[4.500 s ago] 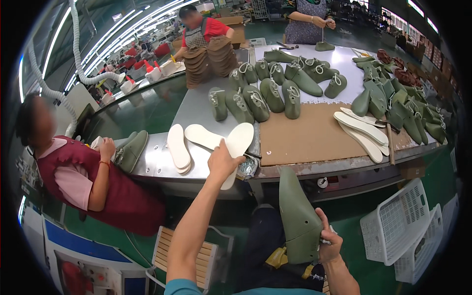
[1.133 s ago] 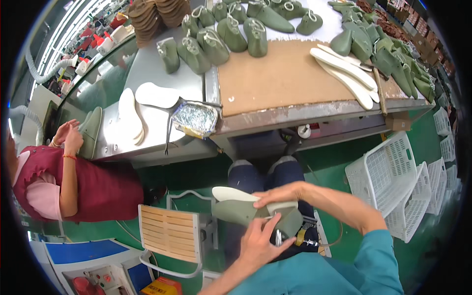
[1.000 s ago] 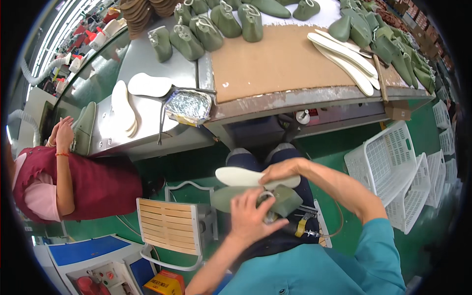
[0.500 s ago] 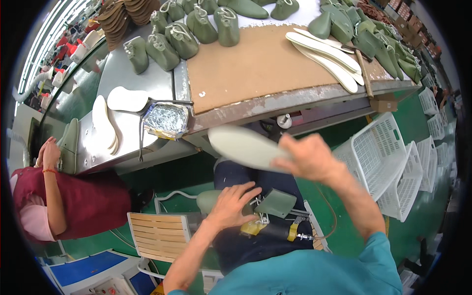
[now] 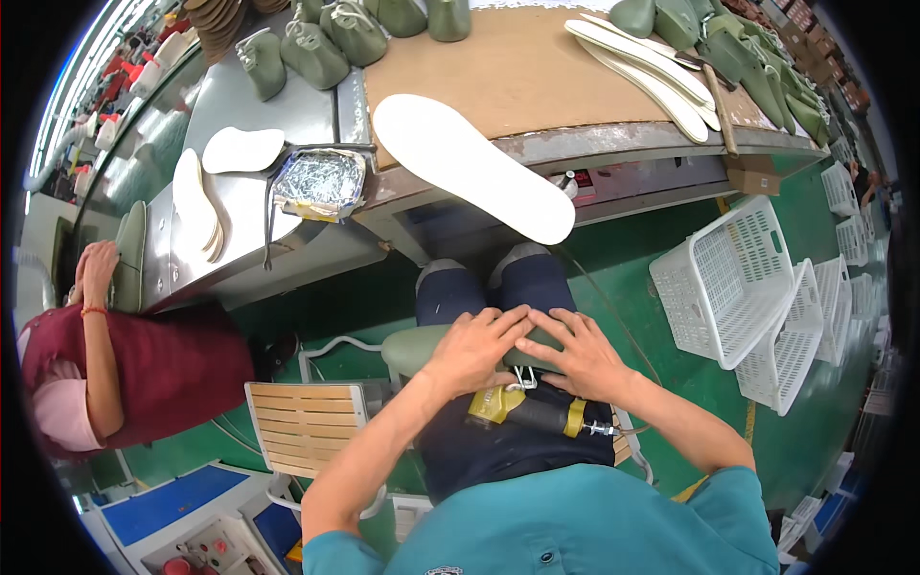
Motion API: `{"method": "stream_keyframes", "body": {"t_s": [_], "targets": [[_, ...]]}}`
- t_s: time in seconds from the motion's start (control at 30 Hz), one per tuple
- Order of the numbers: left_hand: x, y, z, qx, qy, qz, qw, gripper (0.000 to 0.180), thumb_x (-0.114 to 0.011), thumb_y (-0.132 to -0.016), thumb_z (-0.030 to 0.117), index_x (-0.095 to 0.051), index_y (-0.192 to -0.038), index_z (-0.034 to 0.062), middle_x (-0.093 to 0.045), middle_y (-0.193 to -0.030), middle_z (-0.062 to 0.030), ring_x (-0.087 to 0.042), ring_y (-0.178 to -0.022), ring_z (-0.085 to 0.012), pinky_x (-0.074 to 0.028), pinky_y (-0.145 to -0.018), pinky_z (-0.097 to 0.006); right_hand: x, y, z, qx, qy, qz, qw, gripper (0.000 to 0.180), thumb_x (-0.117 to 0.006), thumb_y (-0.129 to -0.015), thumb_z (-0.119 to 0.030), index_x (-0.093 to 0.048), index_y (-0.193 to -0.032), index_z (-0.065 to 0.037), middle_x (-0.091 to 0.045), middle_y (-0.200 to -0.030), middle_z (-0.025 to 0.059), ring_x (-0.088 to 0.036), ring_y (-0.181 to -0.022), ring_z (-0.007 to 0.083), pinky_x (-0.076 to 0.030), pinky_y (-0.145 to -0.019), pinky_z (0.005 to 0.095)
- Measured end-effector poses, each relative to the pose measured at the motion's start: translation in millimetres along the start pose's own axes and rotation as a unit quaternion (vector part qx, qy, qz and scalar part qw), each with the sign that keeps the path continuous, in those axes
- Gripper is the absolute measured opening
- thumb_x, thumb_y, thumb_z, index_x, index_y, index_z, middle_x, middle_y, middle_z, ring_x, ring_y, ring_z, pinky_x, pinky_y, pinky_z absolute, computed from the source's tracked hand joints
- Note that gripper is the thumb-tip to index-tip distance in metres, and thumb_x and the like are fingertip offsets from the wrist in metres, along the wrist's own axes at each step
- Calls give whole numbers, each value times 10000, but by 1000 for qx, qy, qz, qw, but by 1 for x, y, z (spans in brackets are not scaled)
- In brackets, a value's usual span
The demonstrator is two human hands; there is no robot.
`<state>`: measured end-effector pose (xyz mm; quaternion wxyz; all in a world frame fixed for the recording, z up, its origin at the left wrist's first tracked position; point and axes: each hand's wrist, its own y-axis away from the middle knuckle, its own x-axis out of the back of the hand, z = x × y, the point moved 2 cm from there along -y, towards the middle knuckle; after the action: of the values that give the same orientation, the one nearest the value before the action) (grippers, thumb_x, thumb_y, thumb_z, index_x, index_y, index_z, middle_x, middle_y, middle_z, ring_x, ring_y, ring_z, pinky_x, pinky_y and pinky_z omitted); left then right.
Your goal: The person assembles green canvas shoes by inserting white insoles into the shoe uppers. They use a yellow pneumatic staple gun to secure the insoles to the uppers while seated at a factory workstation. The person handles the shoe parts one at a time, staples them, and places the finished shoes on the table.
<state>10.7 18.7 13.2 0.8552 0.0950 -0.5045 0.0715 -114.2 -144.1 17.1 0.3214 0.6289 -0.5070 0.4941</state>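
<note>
A green shoe last [image 5: 410, 348] lies across my lap. My left hand [image 5: 472, 351] is closed over its middle. My right hand [image 5: 578, 356] presses on it from the right with fingers spread, and the two hands touch at the fingertips. Just below them on my lap rests a yellow and black hand tool [image 5: 529, 412]. A long white insole [image 5: 468, 165] lies loose on the brown work mat [image 5: 537, 77], its near end jutting past the bench edge above my knees.
A foil tray of small nails [image 5: 321, 180] and two white insoles [image 5: 205, 196] sit on the grey bench [image 5: 287, 249]. Green lasts [image 5: 311, 53] stand at the back. White plastic baskets [image 5: 733, 287] stand right, a wooden slatted stool [image 5: 307, 428] left, beside a seated person in red [image 5: 144, 369].
My right hand raised the white insole from my lap, left it on the bench edge, and came back down onto the green last. My left hand stayed on the last.
</note>
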Motion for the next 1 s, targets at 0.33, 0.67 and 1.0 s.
{"method": "stream_keyframes", "body": {"t_s": [0.33, 0.67, 1.0], "targets": [[6, -1, -11, 6, 144, 90, 986, 979, -874, -605, 305, -374, -1427, 125, -491, -1357, -98, -551, -1140, -330, -467, -959, -414, 9, -20, 49, -177, -369, -43, 911, 709, -762, -709, -282, -492, -1315, -33, -548, -1246, 167, -548, -1157, 282, -442, -987, 363], [-3, -3, -8, 87, 211, 153, 962, 431, -823, -665, 260, -680, -1042, 108, -691, -967, -69, -643, -929, -285, -507, -813, -404, -11, -27, 41, -188, -471, -74, 858, 421, -755, -773, -198, -605, -1120, -11, -627, -1116, 106, -585, -1050, 219, -454, -924, 339], [-1, -2, -5, 139, 172, 134, 966, 416, -815, -672, 355, -693, -977, 99, -681, -925, -63, -644, -917, -274, -505, -793, -402, 7, -31, 18, -166, -363, 81, 913, 223, -712, -835, -151, -648, -970, 13, -638, -944, 135, -626, -851, 312, -498, -746, 379]]}}
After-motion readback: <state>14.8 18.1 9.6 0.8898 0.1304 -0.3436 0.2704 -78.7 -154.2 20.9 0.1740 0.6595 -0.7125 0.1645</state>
